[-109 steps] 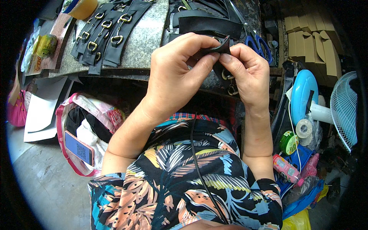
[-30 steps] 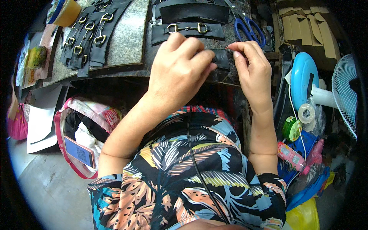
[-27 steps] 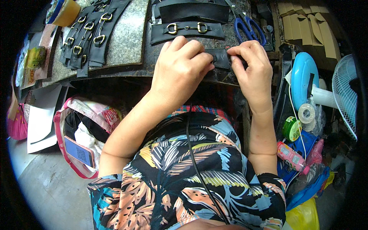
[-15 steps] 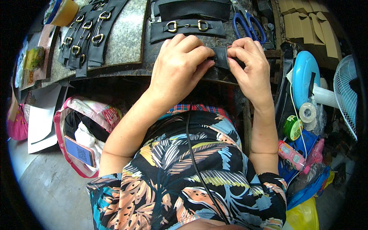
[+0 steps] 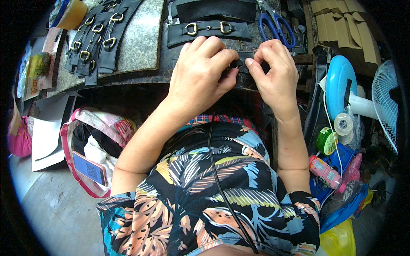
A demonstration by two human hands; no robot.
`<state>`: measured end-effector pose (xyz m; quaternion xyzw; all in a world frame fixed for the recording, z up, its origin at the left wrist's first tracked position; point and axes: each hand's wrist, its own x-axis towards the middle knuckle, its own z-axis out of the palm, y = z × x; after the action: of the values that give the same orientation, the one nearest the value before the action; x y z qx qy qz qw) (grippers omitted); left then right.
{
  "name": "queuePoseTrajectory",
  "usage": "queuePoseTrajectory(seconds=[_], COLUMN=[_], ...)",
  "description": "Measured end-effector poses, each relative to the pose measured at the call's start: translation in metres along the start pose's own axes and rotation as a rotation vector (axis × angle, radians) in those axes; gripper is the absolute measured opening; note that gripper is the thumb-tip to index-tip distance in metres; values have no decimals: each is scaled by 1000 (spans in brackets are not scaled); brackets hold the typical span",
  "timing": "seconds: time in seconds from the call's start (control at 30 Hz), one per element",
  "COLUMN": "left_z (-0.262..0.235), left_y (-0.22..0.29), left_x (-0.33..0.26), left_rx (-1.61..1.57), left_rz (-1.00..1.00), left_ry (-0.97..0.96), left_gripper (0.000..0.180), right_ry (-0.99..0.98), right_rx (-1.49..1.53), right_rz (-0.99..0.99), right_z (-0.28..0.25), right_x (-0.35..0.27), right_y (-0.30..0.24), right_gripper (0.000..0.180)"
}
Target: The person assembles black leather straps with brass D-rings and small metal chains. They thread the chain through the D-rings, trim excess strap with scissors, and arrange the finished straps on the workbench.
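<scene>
A narrow strip of black leather (image 5: 245, 56) spans the gap between my hands at the near edge of the work board. My left hand (image 5: 197, 70) is closed with its fingers and thumb pinching the strip's left part. My right hand (image 5: 275, 74) is curled at the other end, thumb and forefinger near the leather; whether they grip it is hidden. Just beyond lies a black leather strap with a gold-toned horsebit fitting (image 5: 209, 29). Behind that, a plain wide black leather piece (image 5: 215, 10) rests on the board.
Blue-handled scissors (image 5: 291, 37) lie beyond my right hand. Several straps with metal fittings (image 5: 104, 51) are piled on a grey slab at the left. Cardboard pieces (image 5: 339, 32), a blue-and-white fan (image 5: 339, 77) and tape rolls (image 5: 327, 141) stand right. A bag with a phone (image 5: 89, 167) sits lower left.
My right hand has shifted slightly left, and its thumb has come in toward my left hand. Less of the leather strip shows between them.
</scene>
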<state>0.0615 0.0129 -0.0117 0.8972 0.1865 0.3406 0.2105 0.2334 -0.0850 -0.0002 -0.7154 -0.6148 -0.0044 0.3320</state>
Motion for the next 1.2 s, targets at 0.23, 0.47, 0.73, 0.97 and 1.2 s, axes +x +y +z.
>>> queuePoseTrajectory(seconds=[0.23,0.47,0.73,0.97,1.2], left_z=[1,-2,5,-4,-49], left_y=[5,-6,1,0,-5], left_x=[1,2,-1,-3,-29], left_rx=[60,7,123,-32,168], left_rz=[-2,110,-4,16,-19], left_ry=[-10,-54,25,43,100], left_gripper=[27,27,24,28,37], right_ry=[40,70,47,59,68], right_rx=[-36,-64,53,41,-57], right_rz=[-32,-28,-60,58,-290], right_z=[6,11,6,9,7], right_x=[-2,-3,-4,-5,-3], right_y=[3,4,10,6,1], right_gripper=[17,18,20,17,27])
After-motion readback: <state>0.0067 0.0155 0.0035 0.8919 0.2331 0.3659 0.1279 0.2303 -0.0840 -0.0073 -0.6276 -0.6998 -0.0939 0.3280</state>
